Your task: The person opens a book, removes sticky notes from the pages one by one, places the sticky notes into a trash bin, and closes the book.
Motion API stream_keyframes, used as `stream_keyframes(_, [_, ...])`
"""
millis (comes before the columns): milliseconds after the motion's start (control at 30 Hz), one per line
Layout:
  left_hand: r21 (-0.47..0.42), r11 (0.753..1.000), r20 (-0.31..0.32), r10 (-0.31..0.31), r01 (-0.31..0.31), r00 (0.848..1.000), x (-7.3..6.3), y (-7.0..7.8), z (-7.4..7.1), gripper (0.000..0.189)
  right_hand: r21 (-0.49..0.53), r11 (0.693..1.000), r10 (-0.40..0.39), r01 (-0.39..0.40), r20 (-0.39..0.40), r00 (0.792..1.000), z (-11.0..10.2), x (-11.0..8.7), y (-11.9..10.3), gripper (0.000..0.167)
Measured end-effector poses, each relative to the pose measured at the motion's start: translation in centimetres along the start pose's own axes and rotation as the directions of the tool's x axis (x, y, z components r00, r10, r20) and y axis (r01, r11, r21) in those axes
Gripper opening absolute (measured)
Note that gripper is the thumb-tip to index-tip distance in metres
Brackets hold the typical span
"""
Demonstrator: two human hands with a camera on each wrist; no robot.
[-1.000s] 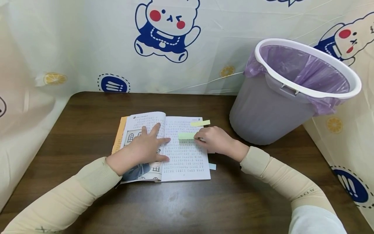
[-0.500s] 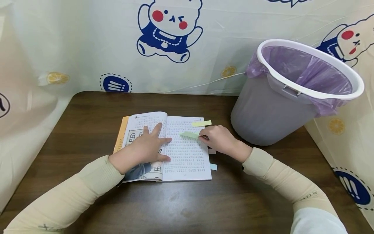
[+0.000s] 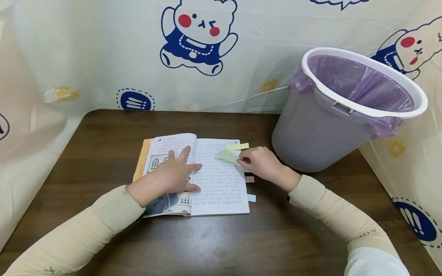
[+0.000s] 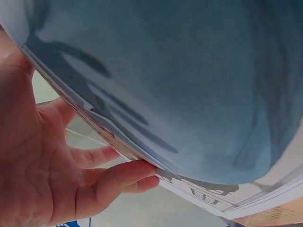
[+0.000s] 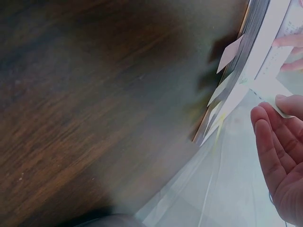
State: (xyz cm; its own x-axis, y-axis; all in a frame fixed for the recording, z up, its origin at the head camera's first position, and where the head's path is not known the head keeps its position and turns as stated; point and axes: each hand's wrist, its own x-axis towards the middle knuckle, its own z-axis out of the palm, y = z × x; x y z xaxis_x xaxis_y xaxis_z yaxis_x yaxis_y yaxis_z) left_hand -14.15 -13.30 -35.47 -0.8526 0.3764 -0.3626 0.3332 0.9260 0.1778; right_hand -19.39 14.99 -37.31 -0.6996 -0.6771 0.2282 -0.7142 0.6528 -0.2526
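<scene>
An open book (image 3: 217, 191) lies on the dark wooden table, with print on its right page and a picture on its left page. My left hand (image 3: 170, 174) rests spread on the left page, fingers reaching over the fold. Over the right page, my right hand (image 3: 260, 163) pinches the right end of a pale green sticky note (image 3: 226, 155) between thumb and fingers. That note slants above the print; whether its left end touches the page I cannot tell. Yellow (image 3: 237, 146), pink (image 3: 249, 179) and blue sticky tabs (image 3: 252, 198) stick out past the book's right edge.
A grey waste bin (image 3: 321, 130) with a white rim and purple liner stands at the back right. Behind the table (image 3: 207, 245) hangs a white printed curtain (image 3: 121, 50), which also runs along both sides.
The green sticky note has tilted and lifted from lying flat along the print, as my right hand drew its right end slightly up and to the right. My left hand stays put.
</scene>
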Motion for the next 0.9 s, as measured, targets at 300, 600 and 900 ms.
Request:
stream_keyframes(300, [-0.001,1.000,-0.007,0.005,-0.005,1.000,0.0,-0.1,0.1,0.077,0.017,0.999,0.029,-0.028,-0.022,0.999,-0.1,0.1,0.4,0.005])
stream_keyframes(600, [0.002,1.000,-0.024,0.014,-0.014,1.000,0.0,-0.2,0.0,0.076,-0.002,0.998,0.059,-0.059,-0.044,0.997,-0.7,0.2,0.8,0.011])
stream_keyframes(900, [-0.027,1.000,-0.017,0.010,-0.010,1.000,-0.3,-0.2,0.3,0.078,0.062,0.995,0.081,-0.076,-0.075,0.994,-1.0,-0.4,1.0,0.007])
